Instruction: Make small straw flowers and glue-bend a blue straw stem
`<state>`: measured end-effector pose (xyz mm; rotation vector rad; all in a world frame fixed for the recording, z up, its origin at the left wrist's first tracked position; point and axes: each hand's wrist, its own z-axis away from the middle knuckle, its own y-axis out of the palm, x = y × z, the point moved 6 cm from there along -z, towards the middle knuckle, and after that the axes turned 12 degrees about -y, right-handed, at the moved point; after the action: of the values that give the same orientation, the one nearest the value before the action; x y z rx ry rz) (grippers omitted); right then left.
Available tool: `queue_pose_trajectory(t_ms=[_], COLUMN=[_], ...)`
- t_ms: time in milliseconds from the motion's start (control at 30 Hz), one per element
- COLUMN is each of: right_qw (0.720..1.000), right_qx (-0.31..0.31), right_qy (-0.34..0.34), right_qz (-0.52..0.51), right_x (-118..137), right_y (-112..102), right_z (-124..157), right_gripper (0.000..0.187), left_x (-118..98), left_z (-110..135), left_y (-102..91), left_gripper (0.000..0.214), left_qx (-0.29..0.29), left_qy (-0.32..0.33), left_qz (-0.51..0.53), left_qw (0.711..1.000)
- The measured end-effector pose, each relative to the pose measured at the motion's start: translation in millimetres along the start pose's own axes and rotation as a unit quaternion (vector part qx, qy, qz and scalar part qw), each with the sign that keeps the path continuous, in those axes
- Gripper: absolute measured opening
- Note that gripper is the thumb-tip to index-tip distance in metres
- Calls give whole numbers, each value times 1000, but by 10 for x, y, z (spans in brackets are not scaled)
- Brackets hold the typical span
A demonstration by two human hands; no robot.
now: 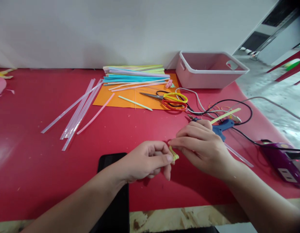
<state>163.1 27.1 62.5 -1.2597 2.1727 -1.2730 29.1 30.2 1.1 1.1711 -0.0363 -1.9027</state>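
Observation:
My left hand [150, 160] pinches a small folded piece of yellow strip [175, 157] between thumb and fingers. Close beside it, my right hand [200, 145] is closed, its thumb and forefinger on the same yellow strip. The long free end [226, 116] sticks out past the right hand's knuckles to the upper right; the stretch between is hidden by the fingers. Partly behind the right hand lies a blue glue gun [222, 128]. Under my left wrist a black phone [116, 200] rests on the red table [55, 174].
Colored strips [137, 78] and scissors [171, 98] lie on an orange sheet [103, 98]. Several clear pink strips [79, 111] spread to the left. A pink basket [208, 77] stands at the back right. Cables [249, 111] run toward a purple power strip [281, 161].

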Motion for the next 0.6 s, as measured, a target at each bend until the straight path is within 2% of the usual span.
queue_pose_trajectory(t_ms=[100,200,333,433,533,600], right_qw=[999,997,996,995,998,999], right_qx=[-8,-3,-6,-17,-17,-10], right_qy=[-39,-75,-90,-95,-56,-17], right_qz=[22,32,28,-1,-27,-50], right_x=[77,154,201,221,186,148], right_y=[-30,-38,-35,-28,-17,-3], right_z=[-13,-13,-15,-36,-59,-64], right_gripper=[19,16,17,18,16,13], left_x=[50,65,-1,-48,-76,-92], left_z=[-25,-53,-65,-51,-37,-23], left_y=[-14,-69,-140,-167,-155,-160], left_gripper=[18,20,21,22,25,25], left_qx=[-34,-76,-80,-59,-43,-67], left_qy=[-51,-68,-1,47,74,91], left_qz=[-32,23,128,174,172,137], left_qw=[998,995,989,982,981,984])
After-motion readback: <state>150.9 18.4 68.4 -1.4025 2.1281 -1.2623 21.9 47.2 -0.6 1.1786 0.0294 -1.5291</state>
